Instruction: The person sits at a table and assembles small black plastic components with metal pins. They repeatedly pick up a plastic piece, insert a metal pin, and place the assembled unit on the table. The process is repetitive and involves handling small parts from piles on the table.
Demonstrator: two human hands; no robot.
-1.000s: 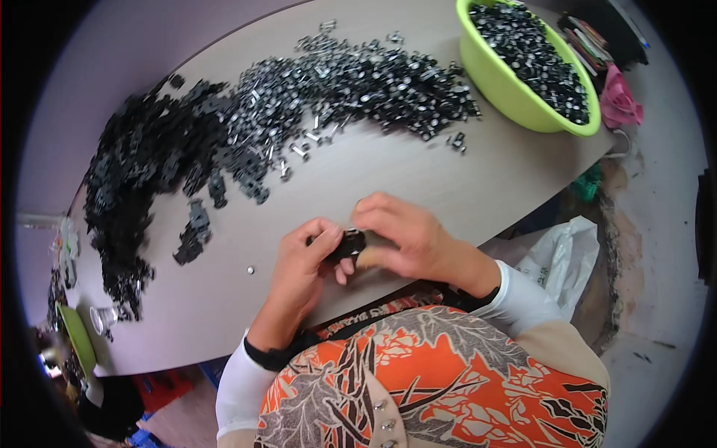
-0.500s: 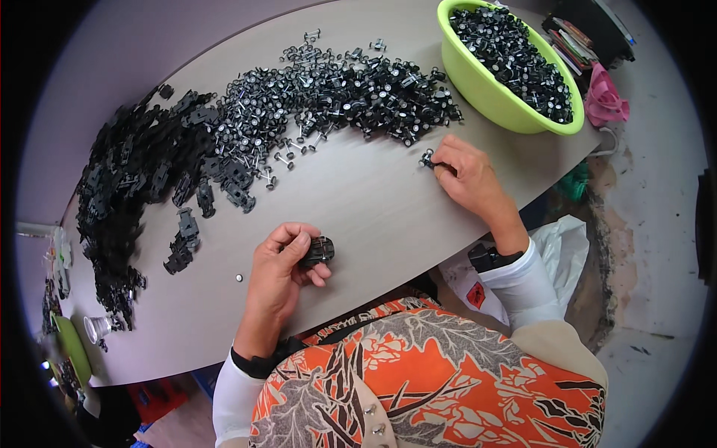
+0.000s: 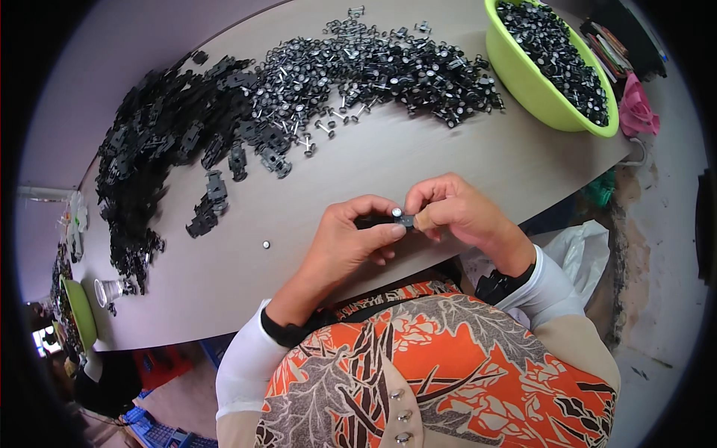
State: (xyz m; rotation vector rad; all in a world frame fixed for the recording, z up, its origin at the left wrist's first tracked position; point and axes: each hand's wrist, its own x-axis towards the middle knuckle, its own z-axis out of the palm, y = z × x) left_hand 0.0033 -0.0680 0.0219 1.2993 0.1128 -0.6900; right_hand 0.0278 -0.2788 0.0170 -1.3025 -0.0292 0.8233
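Note:
My left hand (image 3: 347,235) is closed on a black toy car chassis (image 3: 366,222), mostly covered by its fingers. Close against it, my right hand (image 3: 467,216) pinches a small dark wheeled part (image 3: 406,221). A wheel with a pale hub (image 3: 396,212) shows between the fingertips of both hands. Whether the two pieces are joined cannot be made out. Beyond the hands lies a heap of wheel-and-axle pairs (image 3: 299,93), with a pile of black chassis (image 3: 142,160) to its left.
A lime-green basin (image 3: 515,78) full of small wheeled parts stands at the far right of the table (image 3: 299,291). One loose wheel (image 3: 267,245) lies left of my hands. A clear cup (image 3: 110,290) rests on its side near the left edge; a second green basin (image 3: 78,313) is beyond.
My right hand has come from the right side of the table to meet my left, bringing a small wheeled part. The left hand has moved right with the chassis. The view has shifted.

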